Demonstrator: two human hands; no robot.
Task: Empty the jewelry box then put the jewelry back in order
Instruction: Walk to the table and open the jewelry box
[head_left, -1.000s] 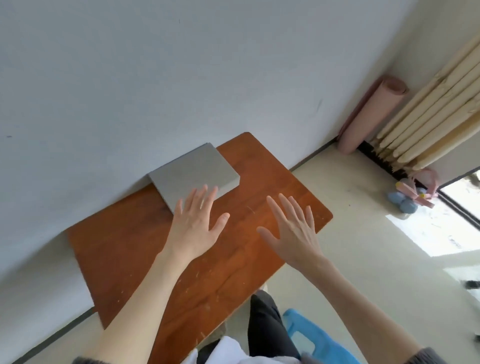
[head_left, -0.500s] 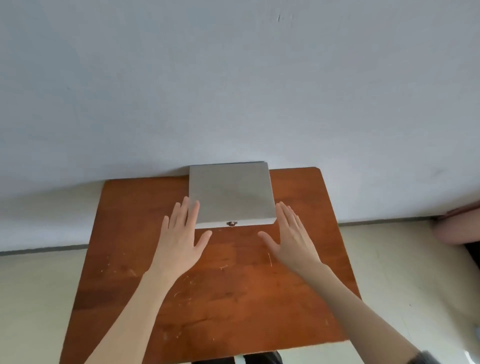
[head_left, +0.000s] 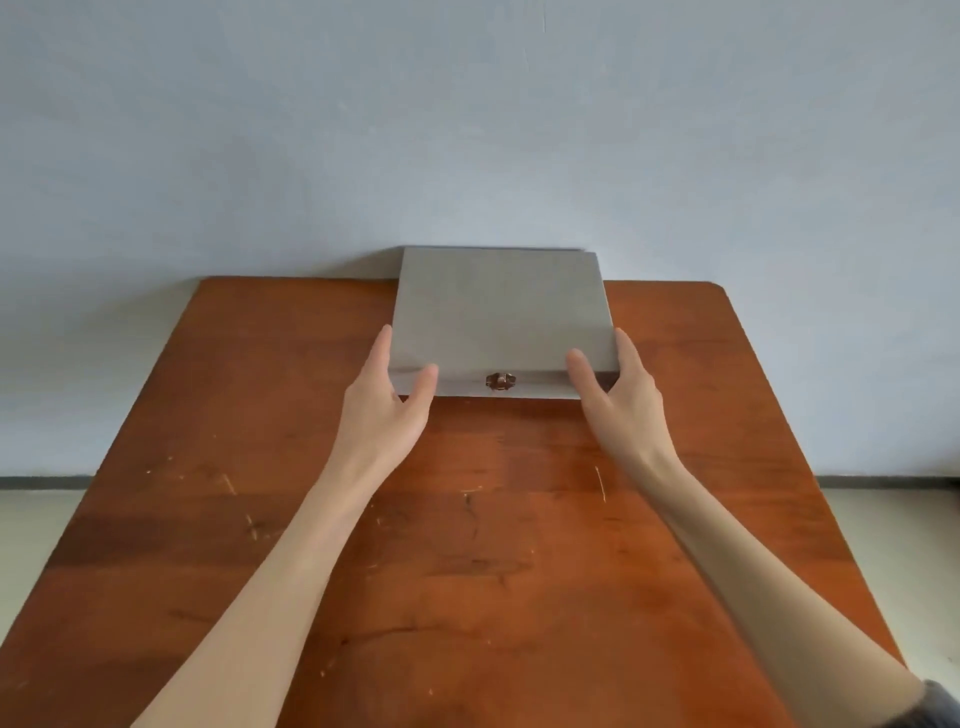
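Note:
A flat grey jewelry box (head_left: 498, 312) with its lid closed lies at the far edge of the table, its back against the wall. A small brass clasp (head_left: 500, 381) sits in the middle of its front face. My left hand (head_left: 387, 405) grips the front left corner, thumb on the front face and fingers along the left side. At the front right corner my right hand (head_left: 618, 400) holds the box the same way, its thumb near the lid's front edge. No jewelry shows.
The box rests on a scratched reddish-brown wooden table (head_left: 467, 545) pushed against a pale blue-grey wall (head_left: 467, 130). Pale floor (head_left: 31, 530) shows past both side edges of the table.
My head has turned to face the table squarely. Both hands have moved forward from flat over the tabletop to take hold of the box's front corners.

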